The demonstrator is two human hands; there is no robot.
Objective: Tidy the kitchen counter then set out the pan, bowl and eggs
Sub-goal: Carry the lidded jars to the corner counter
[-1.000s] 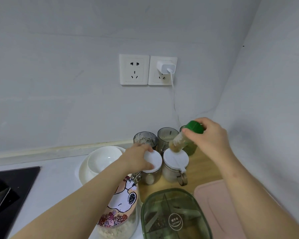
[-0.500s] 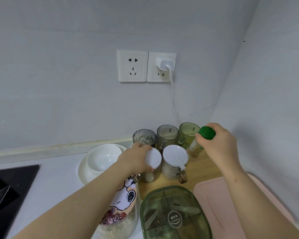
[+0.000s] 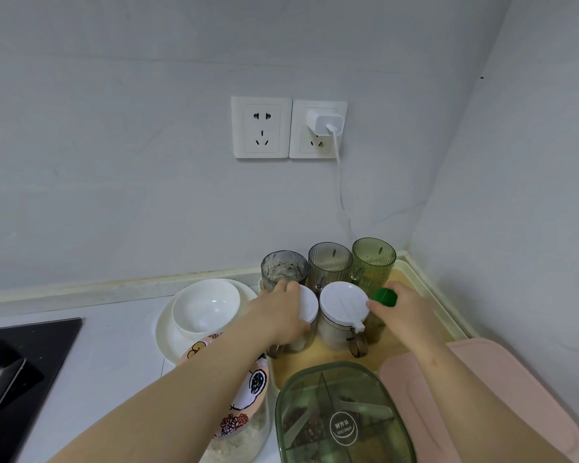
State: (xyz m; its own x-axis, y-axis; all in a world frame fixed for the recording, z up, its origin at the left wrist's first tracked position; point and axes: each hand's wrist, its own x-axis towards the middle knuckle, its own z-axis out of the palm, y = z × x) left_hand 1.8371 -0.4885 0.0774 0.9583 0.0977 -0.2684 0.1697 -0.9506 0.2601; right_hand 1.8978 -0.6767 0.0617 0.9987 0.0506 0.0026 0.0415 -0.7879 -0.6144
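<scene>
Bowl [image 3: 206, 307] sits just left of the tray [image 3: 402, 278]; no pan or eggs in sight. Mid-tidy, I judge: left hand [image 3: 281, 315] grips a jar [image 3: 310, 305] on the tray, right hand [image 3: 405, 312] grips the bottle [image 3: 385, 297].

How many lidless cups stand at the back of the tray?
3, in a row: grey cup at left, just beyond the left hand; middle cup; green cup at far right. None seems hidden.

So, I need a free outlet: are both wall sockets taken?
No, only the right socket holds a charger; the left socket has nothing plugged in.
</scene>
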